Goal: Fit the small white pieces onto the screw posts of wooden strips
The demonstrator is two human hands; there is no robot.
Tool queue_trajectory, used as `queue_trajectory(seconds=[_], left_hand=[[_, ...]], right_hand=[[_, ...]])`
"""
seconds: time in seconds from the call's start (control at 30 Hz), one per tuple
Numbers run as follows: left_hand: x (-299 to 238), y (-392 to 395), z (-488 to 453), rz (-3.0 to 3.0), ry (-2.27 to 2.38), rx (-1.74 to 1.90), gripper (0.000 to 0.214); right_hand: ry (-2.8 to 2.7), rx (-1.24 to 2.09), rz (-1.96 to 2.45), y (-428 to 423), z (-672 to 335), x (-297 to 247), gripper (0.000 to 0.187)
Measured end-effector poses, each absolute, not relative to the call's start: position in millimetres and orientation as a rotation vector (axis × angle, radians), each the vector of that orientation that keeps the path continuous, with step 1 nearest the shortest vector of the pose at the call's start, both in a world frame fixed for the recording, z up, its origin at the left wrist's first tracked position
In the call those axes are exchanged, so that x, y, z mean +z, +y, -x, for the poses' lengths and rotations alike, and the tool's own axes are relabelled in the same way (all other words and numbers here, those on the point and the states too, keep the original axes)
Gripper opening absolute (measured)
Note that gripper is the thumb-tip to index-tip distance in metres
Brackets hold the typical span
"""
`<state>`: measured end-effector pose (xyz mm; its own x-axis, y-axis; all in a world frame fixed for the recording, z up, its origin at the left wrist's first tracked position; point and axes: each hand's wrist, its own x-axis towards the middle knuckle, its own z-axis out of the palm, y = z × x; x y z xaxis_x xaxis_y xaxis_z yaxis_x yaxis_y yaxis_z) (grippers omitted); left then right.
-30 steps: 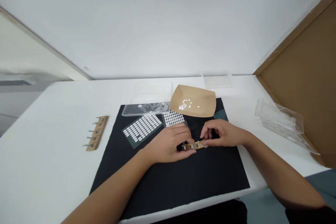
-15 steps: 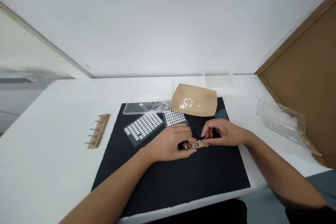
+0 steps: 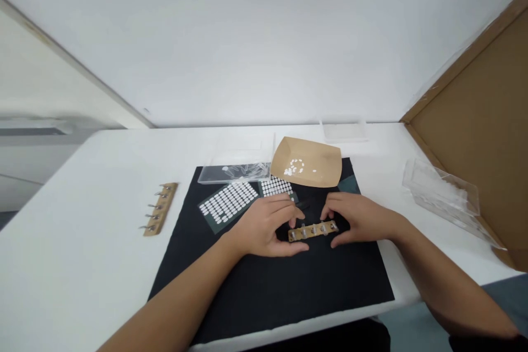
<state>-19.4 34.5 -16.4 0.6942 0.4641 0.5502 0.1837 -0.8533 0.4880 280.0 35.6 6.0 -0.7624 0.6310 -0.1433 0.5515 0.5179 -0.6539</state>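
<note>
A narrow tan strip (image 3: 313, 230) lies on the black mat (image 3: 330, 280), with several small metal pieces standing along it, some apparently with clear bits on top. My left hand (image 3: 270, 225) curves around the strip's left end, thumb and fingers apart. At the other end is my right hand (image 3: 358, 217), its thumb and index finger spread with a gap to the strip. Behind my left hand are two dark cards with rows of white oval stickers, a larger card (image 3: 229, 203) and a smaller card (image 3: 277, 187) partly covered by the hand.
A brown paper tray (image 3: 307, 162) holds small white ovals. Left of it, a clear plastic box (image 3: 235, 173) contains slender clear pieces. A second tan strip (image 3: 160, 209) with metal clips rests at left. Clear containers (image 3: 445, 192) stand at right beside a cardboard panel (image 3: 474, 121).
Both hands have loosened and spread away from the strip, so its whole length shows now. The right hand has drawn back to the right. The view has shifted slightly.
</note>
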Motion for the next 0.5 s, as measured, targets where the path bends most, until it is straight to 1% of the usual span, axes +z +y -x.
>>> queue_trajectory(seconds=[0.1,0.17,0.27,0.4,0.5], left_hand=[[-18,36,20,-2.491,0.506,1.072,0.033],[-20,38,22,-2.486,0.518,1.119,0.033],[-20,39,24,-2.489,0.529,1.157,0.033],[-18,39,25,-2.514,0.559,1.223,0.028],[-15,39,26,-2.544,0.607,1.291,0.025]], right_hand=[[-2.695,0.953,1.062,30,-276,4,0.032],[-2.703,0.92,1.04,29,-274,3,0.024],[-2.676,0.931,1.037,31,-276,4,0.019],[-2.584,1.023,1.082,31,-284,20,0.013],[-2.443,0.997,1.143,18,-301,34,0.015]])
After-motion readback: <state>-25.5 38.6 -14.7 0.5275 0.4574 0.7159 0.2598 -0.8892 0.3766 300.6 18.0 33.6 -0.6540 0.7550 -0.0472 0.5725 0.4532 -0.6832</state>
